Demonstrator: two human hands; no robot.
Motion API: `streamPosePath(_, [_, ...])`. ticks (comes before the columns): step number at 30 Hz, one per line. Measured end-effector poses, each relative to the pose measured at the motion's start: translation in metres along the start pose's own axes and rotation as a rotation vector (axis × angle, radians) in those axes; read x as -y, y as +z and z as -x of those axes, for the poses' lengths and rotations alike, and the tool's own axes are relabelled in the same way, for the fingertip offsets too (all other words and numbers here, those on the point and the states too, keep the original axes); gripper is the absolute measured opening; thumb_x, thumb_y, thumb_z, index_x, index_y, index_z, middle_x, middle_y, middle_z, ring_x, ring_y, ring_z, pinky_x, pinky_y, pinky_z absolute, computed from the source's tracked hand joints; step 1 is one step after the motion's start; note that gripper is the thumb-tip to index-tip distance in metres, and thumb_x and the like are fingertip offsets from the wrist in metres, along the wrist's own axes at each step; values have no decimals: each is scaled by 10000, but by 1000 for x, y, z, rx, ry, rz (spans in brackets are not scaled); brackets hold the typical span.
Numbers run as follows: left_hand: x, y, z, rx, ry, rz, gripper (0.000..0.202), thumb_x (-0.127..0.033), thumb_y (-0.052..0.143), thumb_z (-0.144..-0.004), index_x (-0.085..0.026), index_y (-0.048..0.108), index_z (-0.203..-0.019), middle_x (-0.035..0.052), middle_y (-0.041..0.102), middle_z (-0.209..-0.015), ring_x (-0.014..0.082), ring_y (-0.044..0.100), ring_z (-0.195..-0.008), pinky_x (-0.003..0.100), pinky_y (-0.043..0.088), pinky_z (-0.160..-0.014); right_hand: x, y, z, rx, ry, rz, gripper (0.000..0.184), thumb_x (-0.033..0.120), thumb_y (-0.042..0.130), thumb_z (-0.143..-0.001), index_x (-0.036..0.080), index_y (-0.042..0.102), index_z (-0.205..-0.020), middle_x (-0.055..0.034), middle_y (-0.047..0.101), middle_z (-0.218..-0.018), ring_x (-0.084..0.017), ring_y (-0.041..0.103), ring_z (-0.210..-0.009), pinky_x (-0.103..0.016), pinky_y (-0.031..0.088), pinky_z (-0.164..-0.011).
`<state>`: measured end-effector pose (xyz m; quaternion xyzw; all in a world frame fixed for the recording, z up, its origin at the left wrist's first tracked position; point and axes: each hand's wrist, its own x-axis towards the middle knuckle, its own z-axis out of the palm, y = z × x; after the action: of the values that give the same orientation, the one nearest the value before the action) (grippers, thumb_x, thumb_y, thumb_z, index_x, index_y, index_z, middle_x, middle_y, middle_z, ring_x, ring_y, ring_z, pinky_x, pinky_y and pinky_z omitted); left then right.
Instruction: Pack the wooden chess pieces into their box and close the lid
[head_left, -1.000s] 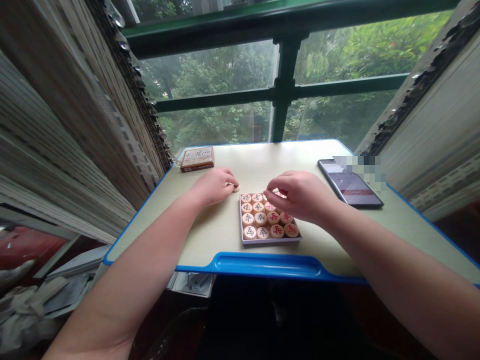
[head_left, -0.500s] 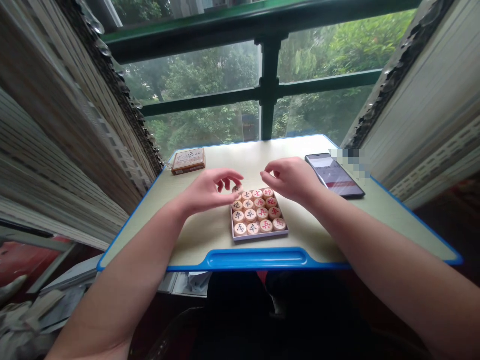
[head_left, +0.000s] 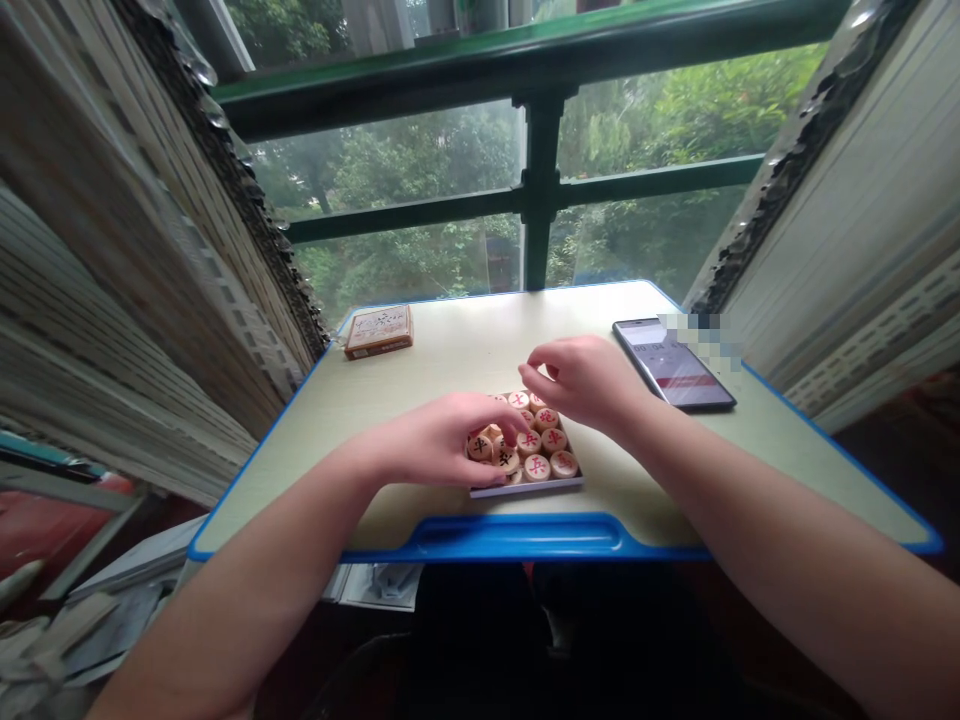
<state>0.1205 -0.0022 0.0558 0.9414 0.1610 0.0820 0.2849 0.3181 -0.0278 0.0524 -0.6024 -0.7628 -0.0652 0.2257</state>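
Observation:
A shallow open box [head_left: 529, 488] holds round wooden xiangqi pieces, with red characters on the right and black on the left. My left hand [head_left: 457, 435] reaches over the box's left side and hides several pieces. Its thumb and fingers close around a black-marked xiangqi piece [head_left: 507, 458], which looks tilted and raised among the others. My right hand [head_left: 577, 375] hovers at the box's far right corner. Its fingers are curled in, with nothing visible in them, and it covers part of the back row.
A small brown printed box [head_left: 379, 332] lies at the table's back left. On the right rests a phone [head_left: 679, 365] with its screen lit. The light table [head_left: 300, 470] has a blue rim and a blue front groove [head_left: 517, 535]. Curtains and a window surround it.
My left hand has moved from the box's far left corner toward its front and closed around a piece. My right hand has stayed almost still. The view has shifted slightly.

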Motion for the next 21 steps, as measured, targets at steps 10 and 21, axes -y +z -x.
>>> streamPosePath(10, [6, -2, 2, -48, 71, -34, 154, -222, 629, -744, -202, 714, -871, 48, 642, -910, 144, 596, -818, 255, 463, -776, -3, 2, -2, 9, 29, 8, 323, 355, 468, -823, 173, 718, -730, -42, 633, -602, -122, 473, -516, -251, 284, -524])
streamPosePath(21, [7, 2, 1, -22, 106, -93, 143, -190, 593, -777, -197, 734, -802, 38, 624, -817, 110, 567, -717, 216, 443, -688, -4, 4, -2, 46, -13, 39, 313, 342, 467, -817, 177, 719, -732, -44, 643, -614, -129, 485, -535, -254, 278, -526])
